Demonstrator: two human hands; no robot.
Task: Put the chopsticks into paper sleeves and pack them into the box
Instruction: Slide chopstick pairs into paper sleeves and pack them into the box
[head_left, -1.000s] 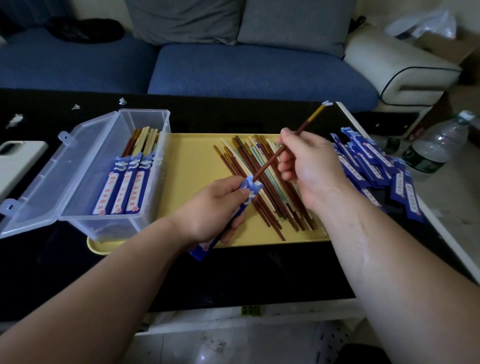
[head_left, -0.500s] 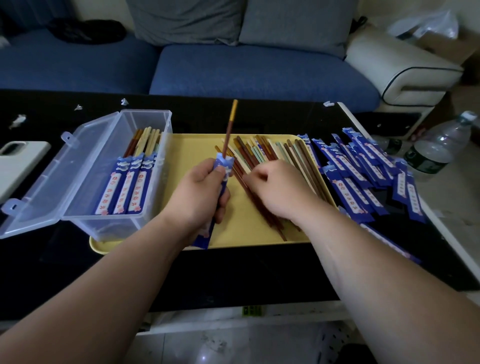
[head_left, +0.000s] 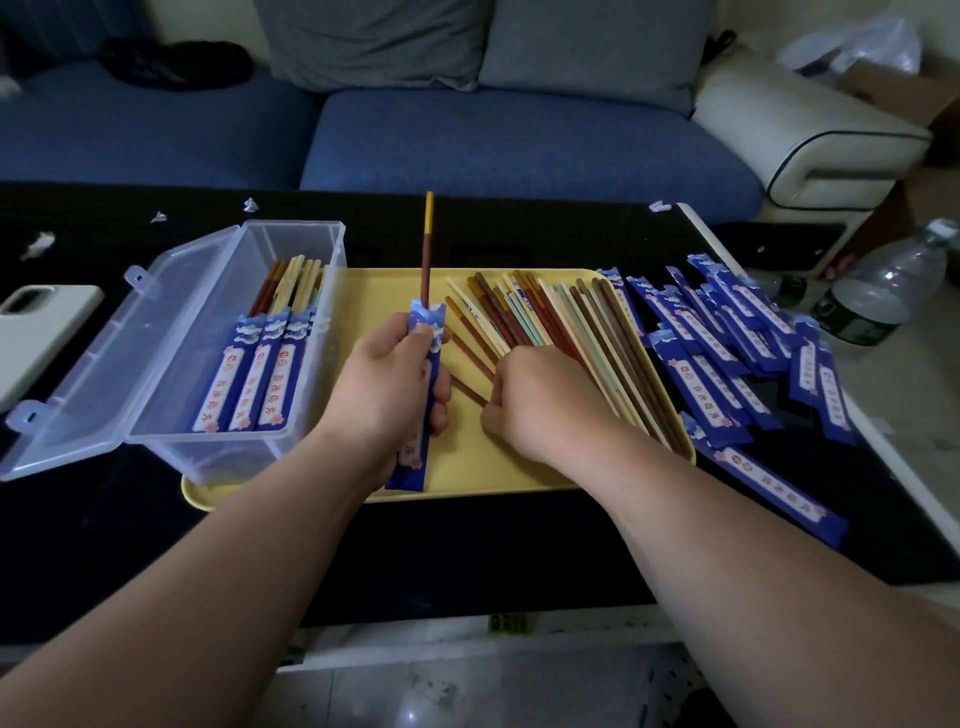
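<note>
Step in hand: loading one sleeve. My left hand (head_left: 387, 374) is closed around a blue printed paper sleeve (head_left: 415, 452), thumb and fingers wrapped about its upper half, mouth pointing away from me. One brown chopstick with a yellow end (head_left: 427, 249) stands in that mouth, most of its length projecting beyond the hand.

My right hand (head_left: 545, 400) lies just right of the left, fingers curled down onto the near ends of the loose chopsticks in brown, cream and pale green (head_left: 571, 322) fanned out on the flat yellow plastic tray (head_left: 374, 296). The fingertips are hidden, so I cannot tell whether they have one pinched.

Left of my left hand stands the clear plastic box with its hinged lid open (head_left: 291, 226), holding a row of filled sleeves (head_left: 260, 374). Right of my right hand, empty blue sleeves (head_left: 727, 353) lie heaped on the black counter (head_left: 467, 561).

Next move, by my estimate: select the matching stick, lift it clear of its neighbours and align its tip with the sleeve mouth – the opening is narrow and already part occupied.
</note>
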